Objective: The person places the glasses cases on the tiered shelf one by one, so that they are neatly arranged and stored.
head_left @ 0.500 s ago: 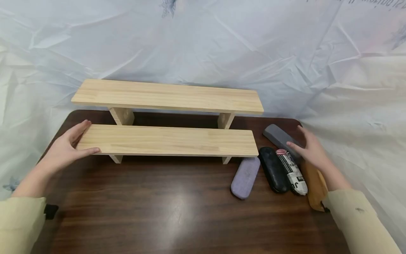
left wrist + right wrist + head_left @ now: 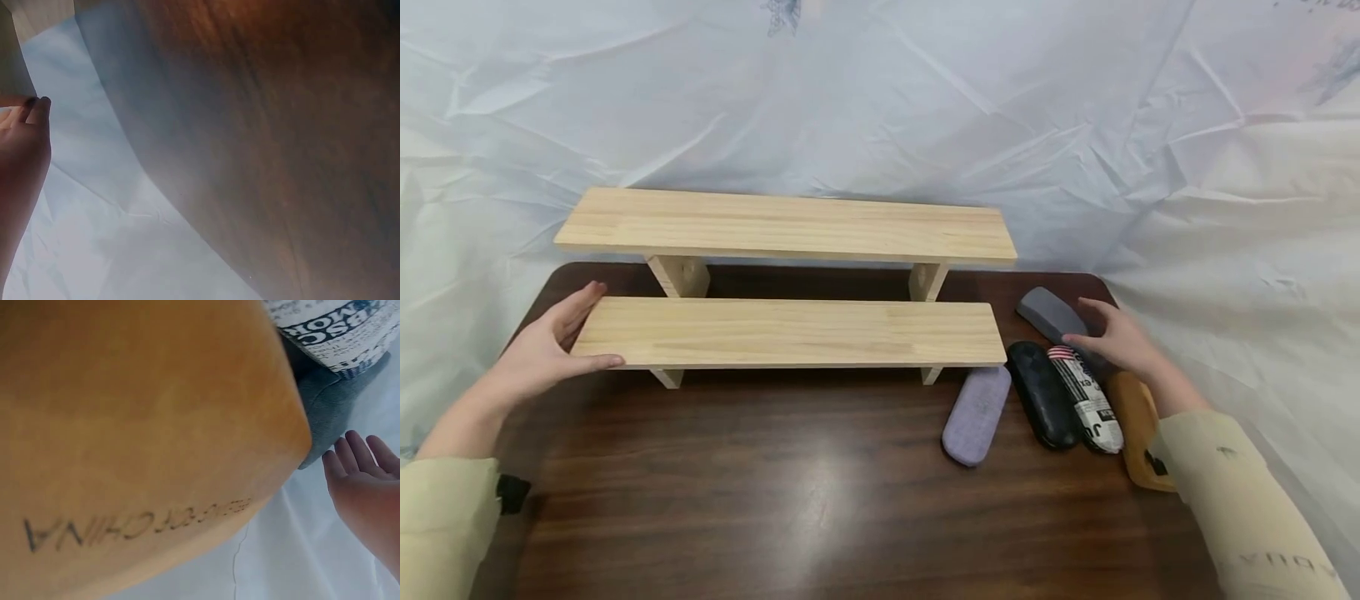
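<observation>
Grey glasses case (image 2: 1051,312) lies at far R of table (image 2: 737,508), R of the wooden stand, its near part hidden by R hand (image 2: 1116,337). R hand is half-spread, thumb & fingers apart, nothing gripped; contact w/ case can't tell. L hand (image 2: 542,346) grips L end of lower board (image 2: 790,333), thumb at front edge, fingers at back.

Doing it well (my read): straddle the case across its narrow width, thumb one side, fingers other, then close evenly; looks rigid & smooth, so a mid-length hold prob. beats an end pinch. Newsprint-pattern glasses case (image 2: 1086,400) is right by the thumb, so lift straight up to avoid nudging it. L hand: light pressure only, else stand may slide.

Counts: glasses cases x5, i.e. grey, newsprint, black (image 2: 1042,396), lilac (image 2: 977,417) (far end hidden by lower board), tan (image 2: 1131,417) (under R forearm, partly hidden). Boards x2: lower + upper board (image 2: 790,225). Side supports (image 2: 927,282) x2 visible. Hands x2. Table x1. White sheet (image 2: 887,108) behind, approx. 1, seams unclear.
</observation>
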`<state>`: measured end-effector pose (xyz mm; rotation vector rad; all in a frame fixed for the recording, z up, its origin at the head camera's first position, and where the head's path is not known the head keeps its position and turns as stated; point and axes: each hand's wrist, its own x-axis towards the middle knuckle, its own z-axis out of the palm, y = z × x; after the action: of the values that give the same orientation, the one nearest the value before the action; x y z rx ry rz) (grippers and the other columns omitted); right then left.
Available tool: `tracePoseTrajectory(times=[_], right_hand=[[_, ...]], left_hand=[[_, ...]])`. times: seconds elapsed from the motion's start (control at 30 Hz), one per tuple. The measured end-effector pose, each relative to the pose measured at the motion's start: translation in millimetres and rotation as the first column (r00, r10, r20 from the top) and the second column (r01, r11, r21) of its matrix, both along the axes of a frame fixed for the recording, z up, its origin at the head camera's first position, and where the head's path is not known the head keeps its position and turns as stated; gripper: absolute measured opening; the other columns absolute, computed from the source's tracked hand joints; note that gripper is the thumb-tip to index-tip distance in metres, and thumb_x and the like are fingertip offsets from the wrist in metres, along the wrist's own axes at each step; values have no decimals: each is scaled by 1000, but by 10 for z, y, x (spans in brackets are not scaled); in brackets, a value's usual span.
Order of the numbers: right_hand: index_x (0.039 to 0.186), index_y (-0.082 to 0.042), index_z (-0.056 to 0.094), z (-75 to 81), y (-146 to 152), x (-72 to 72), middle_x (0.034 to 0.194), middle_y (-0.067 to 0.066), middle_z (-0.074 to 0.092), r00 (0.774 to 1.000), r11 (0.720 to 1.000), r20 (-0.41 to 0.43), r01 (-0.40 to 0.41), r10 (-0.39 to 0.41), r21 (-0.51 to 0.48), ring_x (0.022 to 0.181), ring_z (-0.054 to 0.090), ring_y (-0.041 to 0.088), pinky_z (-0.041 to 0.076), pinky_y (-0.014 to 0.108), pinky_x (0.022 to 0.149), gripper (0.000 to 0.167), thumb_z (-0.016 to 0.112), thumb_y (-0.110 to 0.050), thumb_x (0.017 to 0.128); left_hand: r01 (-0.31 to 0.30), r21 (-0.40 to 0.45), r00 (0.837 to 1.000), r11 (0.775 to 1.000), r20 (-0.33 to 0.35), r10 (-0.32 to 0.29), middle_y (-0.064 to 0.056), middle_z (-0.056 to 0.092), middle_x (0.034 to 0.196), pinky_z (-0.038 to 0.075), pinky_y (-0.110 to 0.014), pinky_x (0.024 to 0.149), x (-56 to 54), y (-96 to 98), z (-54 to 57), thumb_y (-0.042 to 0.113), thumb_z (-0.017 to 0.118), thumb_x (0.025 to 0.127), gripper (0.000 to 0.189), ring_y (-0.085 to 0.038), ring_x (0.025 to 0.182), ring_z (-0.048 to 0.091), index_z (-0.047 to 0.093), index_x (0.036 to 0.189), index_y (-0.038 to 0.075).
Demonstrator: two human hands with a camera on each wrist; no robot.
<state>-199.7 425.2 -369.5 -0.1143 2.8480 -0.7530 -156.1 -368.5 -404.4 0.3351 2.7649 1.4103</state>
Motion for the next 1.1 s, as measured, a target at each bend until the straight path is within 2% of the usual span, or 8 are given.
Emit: tracePoseTrajectory(times=[0.07,0.17,0.3,0.4,0.63,0.9,1.1], right_hand=[[166,7,21,-11,3,-23,166,38,25,1000,1000,17,-10,10,-9,150,27,60,32,75,113,91,74,-31,102],[165,9,20,-21,5,-50,166,39,26,999,999,38,-17,18,-31,150,27,60,32,74,115,91,74,-27,102],[164,11,22,-28,15,-63,166,41,24,998,999,58,-15,17,-47,150,27,61,31,73,116,87,73,-24,102],[162,13,24,-46,46,-62,164,43,23,997,999,80,-8,11,-37,149,27,61,32,73,115,83,72,-22,103],[161,15,25,-73,124,-77,161,45,24,994,1000,112,-4,3,7,145,29,63,34,74,113,83,70,-25,104],[158,16,31,-77,124,-94,158,44,31,998,1000,69,12,-13,21,140,38,60,38,72,109,80,72,-24,102],[158,14,36,-28,129,-86,158,43,34,998,998,37,45,-46,39,140,39,59,38,71,110,82,75,-30,100]], left_hand=[[10,18,1000,1000,-5,-10,0,8,180,20,6,109,4,-18,-7,-10,79,88,111,21,146,18,6,171,3],[26,48,1000,998,-10,-26,12,18,176,23,5,108,17,-57,-25,-13,77,88,108,22,143,24,7,170,0],[32,94,999,995,-12,-31,24,37,160,32,2,100,31,-113,-70,-16,75,88,104,26,130,38,13,169,-1],[28,114,999,993,-20,-26,29,41,151,34,1,95,37,-137,-98,-17,76,87,102,27,122,43,17,169,-1],[10,105,1000,994,8,-11,26,39,156,33,1,95,39,-132,-99,-14,76,89,102,27,123,40,16,170,2],[2,81,999,997,33,-5,24,36,162,33,2,94,43,-118,-93,-10,76,91,102,28,123,38,13,171,3],[-8,70,999,998,38,5,24,35,163,33,2,93,43,-100,-93,-8,77,92,102,28,123,37,13,171,5]])
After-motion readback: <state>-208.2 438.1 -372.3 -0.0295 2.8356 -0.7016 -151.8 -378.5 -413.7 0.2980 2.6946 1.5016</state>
